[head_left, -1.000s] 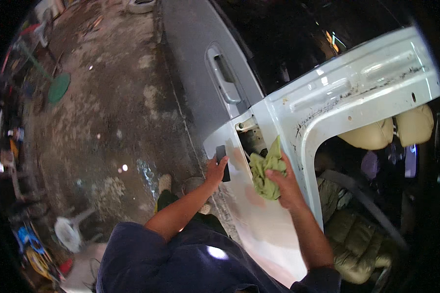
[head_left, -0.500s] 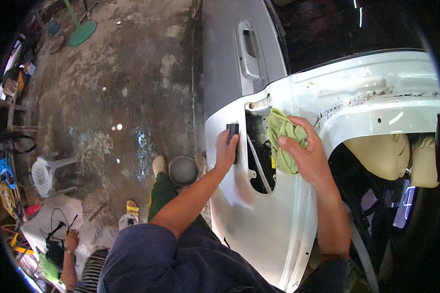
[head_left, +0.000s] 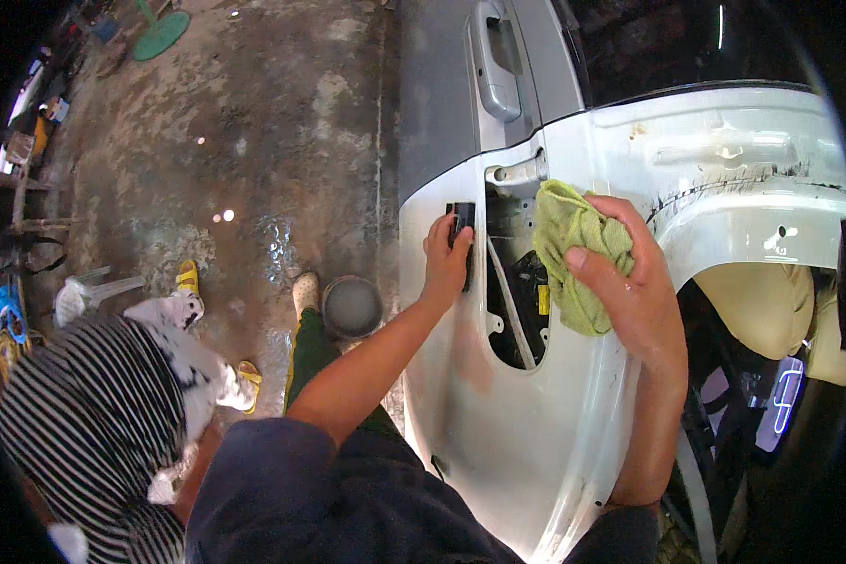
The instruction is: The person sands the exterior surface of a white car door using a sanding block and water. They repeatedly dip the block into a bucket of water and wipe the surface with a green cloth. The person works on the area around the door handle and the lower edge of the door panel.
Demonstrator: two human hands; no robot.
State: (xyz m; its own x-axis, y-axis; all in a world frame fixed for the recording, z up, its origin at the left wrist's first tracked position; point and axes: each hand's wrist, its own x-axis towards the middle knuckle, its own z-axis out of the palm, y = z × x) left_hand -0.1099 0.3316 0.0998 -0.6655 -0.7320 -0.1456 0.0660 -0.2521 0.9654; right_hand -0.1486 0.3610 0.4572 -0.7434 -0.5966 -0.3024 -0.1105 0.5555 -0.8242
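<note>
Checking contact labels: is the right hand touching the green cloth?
Touching. The head view shows it plainly: the right hand grips the green cloth, its thumb lying across the cloth's face.

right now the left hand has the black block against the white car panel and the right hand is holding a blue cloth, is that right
Not quite: the cloth's colour is wrong. The head view shows the right hand holding a yellow-green cloth. The left hand does have the black block against the white car panel.
</note>
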